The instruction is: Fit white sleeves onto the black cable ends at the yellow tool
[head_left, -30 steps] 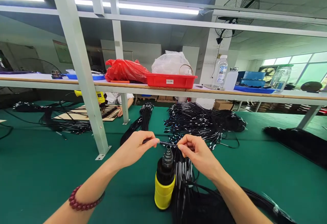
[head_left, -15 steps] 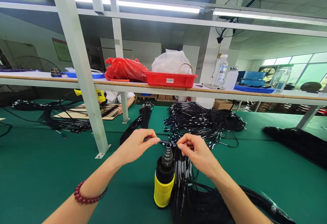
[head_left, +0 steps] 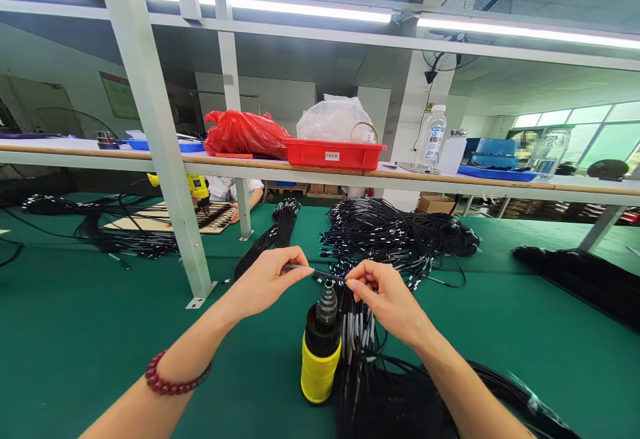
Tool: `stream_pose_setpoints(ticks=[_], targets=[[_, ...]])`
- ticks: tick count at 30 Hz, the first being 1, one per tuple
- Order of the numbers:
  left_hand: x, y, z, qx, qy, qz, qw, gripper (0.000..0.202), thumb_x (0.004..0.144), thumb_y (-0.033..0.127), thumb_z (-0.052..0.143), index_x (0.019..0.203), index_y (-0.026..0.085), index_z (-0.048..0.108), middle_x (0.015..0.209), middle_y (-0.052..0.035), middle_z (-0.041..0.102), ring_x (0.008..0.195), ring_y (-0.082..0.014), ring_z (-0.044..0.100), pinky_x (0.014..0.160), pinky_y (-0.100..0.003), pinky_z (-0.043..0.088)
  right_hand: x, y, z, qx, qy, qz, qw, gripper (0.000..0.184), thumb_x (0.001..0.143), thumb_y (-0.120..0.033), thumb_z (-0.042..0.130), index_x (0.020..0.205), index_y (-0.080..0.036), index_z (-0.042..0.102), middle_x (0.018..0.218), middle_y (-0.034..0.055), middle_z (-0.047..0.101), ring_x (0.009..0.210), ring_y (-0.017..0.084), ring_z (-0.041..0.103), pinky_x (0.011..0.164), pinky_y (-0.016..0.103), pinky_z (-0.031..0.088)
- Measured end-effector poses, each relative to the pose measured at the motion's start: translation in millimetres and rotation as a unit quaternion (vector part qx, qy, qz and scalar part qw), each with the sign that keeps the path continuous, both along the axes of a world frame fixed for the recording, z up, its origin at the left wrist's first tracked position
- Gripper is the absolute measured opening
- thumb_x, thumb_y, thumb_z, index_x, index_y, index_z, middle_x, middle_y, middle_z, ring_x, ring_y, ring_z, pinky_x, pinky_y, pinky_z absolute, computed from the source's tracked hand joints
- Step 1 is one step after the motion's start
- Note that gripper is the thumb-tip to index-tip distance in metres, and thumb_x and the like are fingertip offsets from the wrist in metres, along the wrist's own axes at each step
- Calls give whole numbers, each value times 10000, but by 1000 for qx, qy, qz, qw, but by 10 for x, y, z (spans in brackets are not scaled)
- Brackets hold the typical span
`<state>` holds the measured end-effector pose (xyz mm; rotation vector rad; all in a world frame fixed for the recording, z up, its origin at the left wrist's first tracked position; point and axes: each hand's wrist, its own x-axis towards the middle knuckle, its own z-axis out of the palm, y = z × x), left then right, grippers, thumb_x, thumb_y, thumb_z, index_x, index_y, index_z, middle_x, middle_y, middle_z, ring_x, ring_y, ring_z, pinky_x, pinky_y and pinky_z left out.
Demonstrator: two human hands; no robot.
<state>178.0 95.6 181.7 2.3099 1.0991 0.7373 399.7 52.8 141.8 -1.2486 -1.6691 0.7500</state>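
Observation:
My left hand point(head_left: 270, 279) pinches one end of a thin black cable point(head_left: 325, 275) and my right hand point(head_left: 383, 295) pinches the other end, so the short stretch between them runs level. Directly below that stretch stands a yellow and black heat tool point(head_left: 320, 349), upright on the green table, its ribbed nozzle pointing up at the cable. A bundle of black cables with grey sleeves point(head_left: 357, 332) lies under my right hand and trails toward me. A red bead bracelet point(head_left: 175, 377) circles my left wrist.
A big heap of black cables point(head_left: 395, 232) lies behind my hands, a narrower bundle point(head_left: 277, 232) to its left. A white post point(head_left: 160, 139) stands at the left. The shelf holds a red tray point(head_left: 334, 156), red bag and bottles. Another person's hand point(head_left: 235, 212) works beyond the shelf.
My left hand has risen slightly and tilted, so the cable end sits a little higher. The view has drifted down a touch. The right hand and heat tool stay put.

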Motion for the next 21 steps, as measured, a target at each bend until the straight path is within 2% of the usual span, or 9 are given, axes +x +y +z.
stream_pose_setpoints(ticks=[4,9,15,21], targets=[[-8,-32,6,29,31,9,999,428,928,477,406,634,184,515,556,64,365,523,-101,284,500,-242,216,28,-40,56,-11,-22,33,999,213,878,-298,504,743,-159,592,569,-26,539,520,99,439,492,231,297],[-6,-59,-13,41,38,17,998,472,936,486,371,579,186,441,534,58,356,509,-102,290,498,-236,223,35,-66,77,-28,-13,66,997,243,891,-320,494,749,-152,597,539,-39,507,499,89,401,485,225,276],[-7,-48,-14,28,17,13,999,419,913,489,415,633,187,492,566,66,334,537,-106,273,502,-233,212,17,-28,5,-27,9,45,999,177,868,-287,520,756,-158,569,581,-22,542,541,103,477,508,227,327],[26,-53,-10,28,-5,15,999,316,885,456,491,740,185,565,675,39,505,626,-125,400,559,-236,295,-8,-10,-48,-4,11,11,1000,89,839,-241,541,818,-162,575,671,-5,582,634,128,554,581,243,403]])
